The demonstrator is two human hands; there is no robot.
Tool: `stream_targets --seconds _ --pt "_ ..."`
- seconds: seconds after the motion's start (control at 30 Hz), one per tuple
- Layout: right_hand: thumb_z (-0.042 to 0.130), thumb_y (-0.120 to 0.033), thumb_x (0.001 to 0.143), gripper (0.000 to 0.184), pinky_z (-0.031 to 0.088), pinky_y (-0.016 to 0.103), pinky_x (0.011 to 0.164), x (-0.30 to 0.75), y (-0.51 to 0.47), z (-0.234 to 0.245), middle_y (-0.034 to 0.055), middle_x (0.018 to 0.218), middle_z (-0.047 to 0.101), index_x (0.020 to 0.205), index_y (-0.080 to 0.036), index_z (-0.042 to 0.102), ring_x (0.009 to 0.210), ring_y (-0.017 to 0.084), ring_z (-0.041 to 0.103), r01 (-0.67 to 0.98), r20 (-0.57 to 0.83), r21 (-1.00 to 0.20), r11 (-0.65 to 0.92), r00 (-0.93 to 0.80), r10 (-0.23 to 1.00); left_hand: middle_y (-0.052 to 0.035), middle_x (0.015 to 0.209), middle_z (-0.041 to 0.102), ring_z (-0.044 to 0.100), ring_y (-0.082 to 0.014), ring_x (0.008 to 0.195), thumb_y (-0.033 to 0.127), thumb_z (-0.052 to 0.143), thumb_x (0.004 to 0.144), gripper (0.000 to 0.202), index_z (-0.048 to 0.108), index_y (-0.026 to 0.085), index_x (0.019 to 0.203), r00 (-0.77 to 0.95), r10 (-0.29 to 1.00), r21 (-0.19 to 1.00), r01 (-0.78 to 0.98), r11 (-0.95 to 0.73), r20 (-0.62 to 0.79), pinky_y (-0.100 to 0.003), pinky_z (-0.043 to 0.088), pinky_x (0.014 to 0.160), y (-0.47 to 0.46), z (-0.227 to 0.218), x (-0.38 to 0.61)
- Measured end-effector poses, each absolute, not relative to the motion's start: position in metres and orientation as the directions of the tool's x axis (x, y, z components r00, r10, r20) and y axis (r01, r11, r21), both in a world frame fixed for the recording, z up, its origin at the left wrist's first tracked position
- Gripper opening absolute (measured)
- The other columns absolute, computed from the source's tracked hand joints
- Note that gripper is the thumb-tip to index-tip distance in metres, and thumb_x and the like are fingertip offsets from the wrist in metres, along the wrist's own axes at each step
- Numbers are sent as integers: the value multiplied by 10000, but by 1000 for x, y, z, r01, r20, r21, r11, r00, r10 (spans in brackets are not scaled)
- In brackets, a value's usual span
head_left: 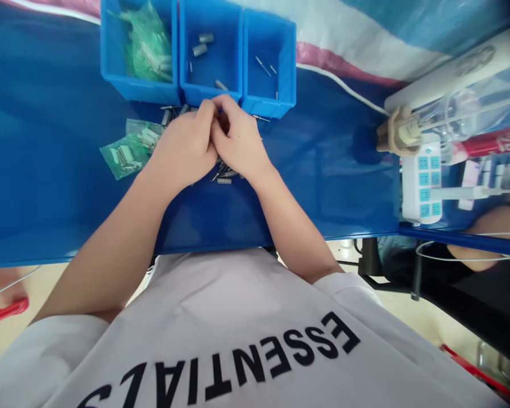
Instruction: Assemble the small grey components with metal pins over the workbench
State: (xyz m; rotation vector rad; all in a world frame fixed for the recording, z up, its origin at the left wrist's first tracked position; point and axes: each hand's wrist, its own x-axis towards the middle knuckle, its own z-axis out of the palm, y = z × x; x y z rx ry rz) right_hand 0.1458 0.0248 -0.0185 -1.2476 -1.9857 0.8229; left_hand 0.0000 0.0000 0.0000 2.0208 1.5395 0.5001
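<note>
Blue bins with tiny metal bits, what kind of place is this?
It looks like a workshop where small parts get put together, maybe a factory bench: blue sorting bins, loose metal pins, and a power strip.

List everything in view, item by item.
blue plastic bins: 3, blue, side by side at the table's far edge
green plastic bags: 2, translucent green, one in the left bin, one on the table left of the hands, both holding metal parts
metal cylinders: about 3, silver, in the middle bin
metal pins: a few, silver, in the right bin
loose metal parts: several, silver, on the table around the hands
tabletop: 1, blue, beneath these things
power strip: 1, white with blue sockets, far right
white cable: 1, white, right of the bins
T-shirt: 1, pale grey, black "ESSENTIALS" lettering, on the person
left hand: 1, bare, against the right hand
right hand: 1, bare, anything held is hidden
</note>
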Motion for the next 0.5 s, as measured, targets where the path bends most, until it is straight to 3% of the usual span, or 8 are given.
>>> stream_targets --seconds 0.33,0.5 --pt "494 -294 1037 68 510 273 831 143 29 -28 -19 881 662 1059 -252 542 811 118 591 511 225 -791 336 -267 937 -54 1190 665 608 -303 1116 355 414 975 391 414 274 1358 263 964 609 771 -187 -36 -483 409 956 0 0 0" --pt "445 -367 1050 161 535 293 876 142 24 -22 6 941 682 1122 -257 538 889 146 652 502 182 -824 263 -205 962 -79 1227 662 641 -318 1091 358 368 1003 388 400 276 1382 279 960 601 769 -217 -11 -480 446 896 -2 5 1"
